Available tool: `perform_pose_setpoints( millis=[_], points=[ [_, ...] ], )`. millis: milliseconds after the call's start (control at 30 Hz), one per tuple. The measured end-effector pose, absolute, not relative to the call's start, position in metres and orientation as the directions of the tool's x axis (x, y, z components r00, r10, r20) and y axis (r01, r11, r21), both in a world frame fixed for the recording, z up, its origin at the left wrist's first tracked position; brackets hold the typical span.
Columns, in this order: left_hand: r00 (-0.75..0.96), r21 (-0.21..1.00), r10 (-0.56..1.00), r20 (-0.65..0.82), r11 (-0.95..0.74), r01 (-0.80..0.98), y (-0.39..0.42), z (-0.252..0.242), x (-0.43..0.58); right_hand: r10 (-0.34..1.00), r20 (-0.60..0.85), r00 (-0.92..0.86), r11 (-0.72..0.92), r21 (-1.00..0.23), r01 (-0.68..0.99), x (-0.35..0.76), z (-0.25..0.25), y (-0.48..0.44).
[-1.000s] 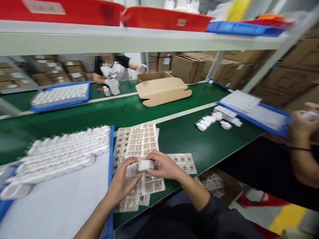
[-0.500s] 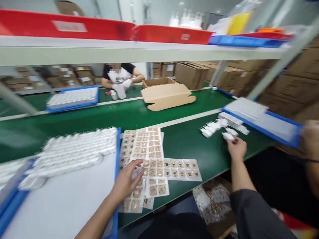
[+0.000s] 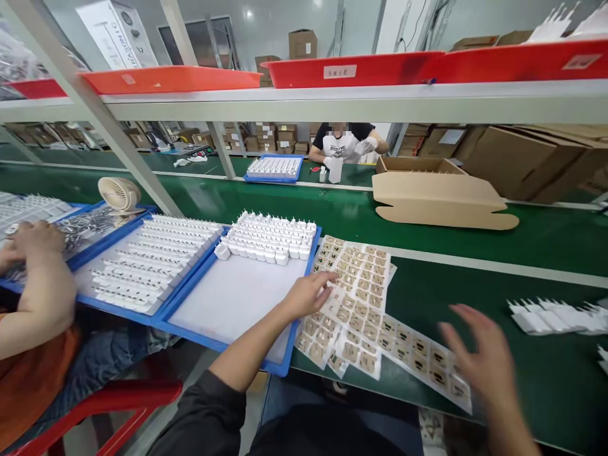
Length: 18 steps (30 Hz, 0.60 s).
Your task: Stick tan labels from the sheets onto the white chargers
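My left hand (image 3: 310,295) rests at the left edge of the overlapping sticker sheets (image 3: 365,269), thumb and fingers curved and apart, with nothing visible between them. The sheets are white, with rows of tan stickers bearing dark marks. Over the right end of a sideways sheet (image 3: 422,354), my right hand (image 3: 484,358) hovers with its fingers spread, somewhat blurred and holding nothing I can see. Left of my left hand lies a blue-rimmed tray (image 3: 247,304) with rows of white pronged pieces (image 3: 270,234) at its back. More white pronged pieces (image 3: 553,318) lie on the table at right.
Another tray of white pieces (image 3: 152,266) adjoins on the left, near a small fan (image 3: 120,193) and a neighbour's arm (image 3: 40,272). An opened cardboard box (image 3: 441,199) stands across the green table. A shelf (image 3: 332,107) with red bins crosses above. Opposite sits another person (image 3: 342,149).
The view has swung left. My right hand has left the white pieces at right and come back beside the sticker sheets, fingers now spread. My left hand stays by the sheets.
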<state>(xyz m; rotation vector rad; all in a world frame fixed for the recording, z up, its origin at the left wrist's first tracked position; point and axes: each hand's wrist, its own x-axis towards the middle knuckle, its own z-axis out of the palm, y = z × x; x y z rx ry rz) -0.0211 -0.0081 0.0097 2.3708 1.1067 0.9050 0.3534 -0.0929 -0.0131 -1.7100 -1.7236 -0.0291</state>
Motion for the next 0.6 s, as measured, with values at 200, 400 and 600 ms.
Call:
perform_pose_setpoints(
  millis=[200, 400, 600],
  points=[
    [0.359, 0.506, 0.82, 0.446, -0.562, 0.654, -0.029, 0.053, -0.056, 0.747, 0.176, -0.641, 0.657, -0.346, 0.67, 0.177, -0.028, -0.096],
    [0.156, 0.555, 0.915, 0.371, -0.353, 0.753, -0.097, 0.04, -0.105, 0.675, 0.044, -0.736, 0.698, -0.36, 0.619, 0.135, -0.037, -0.085],
    [-0.04, 0.63, 0.952, 0.304, -0.17, 0.758, -0.153, -0.011, -0.132, 0.663, 0.031, -0.748, 0.702, -0.372, 0.607, 0.167, -0.035, -0.08]
  ],
)
